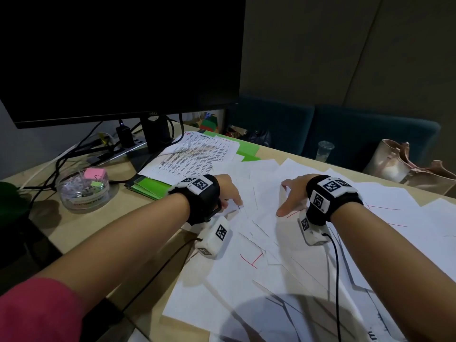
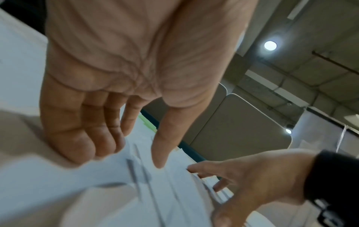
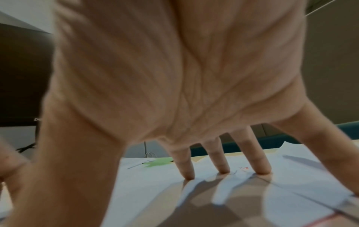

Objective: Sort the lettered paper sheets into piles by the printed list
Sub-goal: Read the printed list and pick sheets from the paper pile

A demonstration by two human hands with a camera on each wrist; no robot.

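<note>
Both hands down on loose paper sheets (image 1: 269, 193) fanned across desk (image 1: 81, 225), mid to right edge, overlapping every way; some w/ red strokes, one near front edge reads like a red H (image 1: 251, 260).

Left hand (image 1: 228, 191): palm down over sheets, just right of green folder (image 1: 148, 187). Wrist view shows fingers (image 2: 83, 135) loosely bent and bunched together, thumb out straight, tip down on paper. Nothing pinched or wrapped – fingertips only touching top sheets. Relaxed, roughly half spread.

Right hand (image 1: 293, 193): spread wide, palm raised, propped on fingertips. Wrist view: fingertips (image 3: 188, 173) of three middle digits planted straight on paper, thumb and little finger splayed out to either side. Pressing, not gripping; no sheet lifted. Red mark just beside one fingertip in that view.

Hands near each other, apart, a band of sheets between them. Right hand also seen in left wrist view (image 2: 252, 181), fingers reaching onto same spread.

Printed list (image 1: 197, 154): dense black text, lying on top of green folder twd far edge, just behind left hand, beside monitor (image 1: 118, 55) stand. Text too small to read.

Rest: clear round tub (image 1: 82, 188) of clips w/ pink note block, near left edge. Cables and power strip behind it under monitor. Plastic cup (image 1: 325, 150) and beige bag (image 1: 394, 161) past far right corner. Black wrist straps w/ white marker blocks on both wrists, cable running from right one toward front edge. Pink sleeve (image 1: 34, 312) at lower left.
</note>
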